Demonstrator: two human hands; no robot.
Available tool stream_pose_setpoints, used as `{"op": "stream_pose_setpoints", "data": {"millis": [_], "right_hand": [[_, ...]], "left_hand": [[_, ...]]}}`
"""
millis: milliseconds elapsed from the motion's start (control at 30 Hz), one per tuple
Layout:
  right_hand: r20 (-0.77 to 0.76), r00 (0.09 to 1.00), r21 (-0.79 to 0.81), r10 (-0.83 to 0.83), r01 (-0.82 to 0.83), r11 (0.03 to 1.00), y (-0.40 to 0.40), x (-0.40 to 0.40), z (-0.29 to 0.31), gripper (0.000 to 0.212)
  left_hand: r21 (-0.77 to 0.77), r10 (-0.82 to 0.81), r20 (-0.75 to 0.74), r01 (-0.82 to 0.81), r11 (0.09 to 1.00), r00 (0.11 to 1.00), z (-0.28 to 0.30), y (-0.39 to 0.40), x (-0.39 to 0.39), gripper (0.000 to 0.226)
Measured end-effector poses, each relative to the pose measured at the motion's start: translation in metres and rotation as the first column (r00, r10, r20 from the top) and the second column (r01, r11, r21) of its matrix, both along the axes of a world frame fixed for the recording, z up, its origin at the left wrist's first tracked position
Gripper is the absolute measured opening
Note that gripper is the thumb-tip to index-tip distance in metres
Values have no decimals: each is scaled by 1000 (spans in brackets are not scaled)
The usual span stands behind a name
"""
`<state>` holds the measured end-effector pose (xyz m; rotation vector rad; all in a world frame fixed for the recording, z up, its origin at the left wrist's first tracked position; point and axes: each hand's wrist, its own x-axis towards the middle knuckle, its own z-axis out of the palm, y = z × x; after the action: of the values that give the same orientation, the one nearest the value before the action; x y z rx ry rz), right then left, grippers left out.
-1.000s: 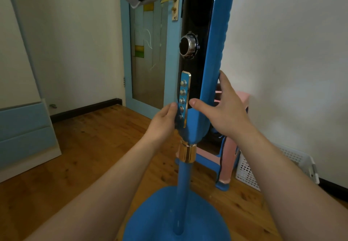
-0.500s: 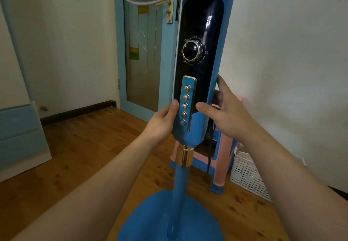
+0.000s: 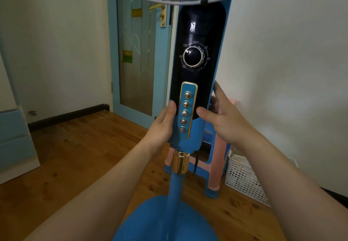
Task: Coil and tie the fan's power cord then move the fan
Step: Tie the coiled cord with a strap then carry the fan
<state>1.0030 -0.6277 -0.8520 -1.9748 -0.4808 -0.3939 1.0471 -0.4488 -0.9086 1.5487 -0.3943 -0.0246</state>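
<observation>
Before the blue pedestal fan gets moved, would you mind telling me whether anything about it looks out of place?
Nothing looks damaged or askew. The blue pedestal fan stands upright, gripped by the left hand and right hand. One oddity: a dark cord dangles loose behind the gold collar, not visibly tied.

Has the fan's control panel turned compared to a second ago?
Yes. The control panel now faces the camera squarely; earlier it showed edge-on, beside the blue door. Both hands grip it.
</observation>
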Motion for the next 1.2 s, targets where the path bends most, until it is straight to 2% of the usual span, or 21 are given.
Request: {"op": "stream_pose_setpoints", "data": {"millis": [167, 300, 467, 567, 700, 800, 967, 1200], "right_hand": [[-31, 999, 31, 28, -27, 999, -1, 7, 1, 74], [22, 999, 116, 42, -45, 992, 7, 10, -7, 61], [167, 983, 246, -75, 33, 969, 30, 13, -26, 61], [261, 950, 381, -171, 61, 923, 45, 16, -38, 61], [280, 923, 504, -264, 93, 859, 53, 21, -42, 61], [282, 913, 514, -293, 115, 850, 54, 22, -42, 64], [281, 898, 535, -340, 147, 832, 56, 23, -45, 64], [268, 890, 538, -369, 179, 824, 55, 16, -38, 66]], "left_hand": [[9, -2, 81, 2, 1000, 997, -1, -5, 2, 93], [-1, -39, 81, 39, 999, 996, 2, -5, 3, 89], [-54, -51, 74, 55, 997, 996, 1, -9, 3, 95], [-79, -12, 95, 19, 997, 995, -2, -14, 1, 98], [-68, 62, 92, -56, 996, 994, -2, -18, -2, 113], [-101, 96, 86, -88, 991, 992, -2, -21, -4, 108], [-106, 78, 79, -69, 992, 994, -1, -18, -7, 87], [-105, 59, 110, -48, 993, 992, 5, -17, -15, 86]]}}
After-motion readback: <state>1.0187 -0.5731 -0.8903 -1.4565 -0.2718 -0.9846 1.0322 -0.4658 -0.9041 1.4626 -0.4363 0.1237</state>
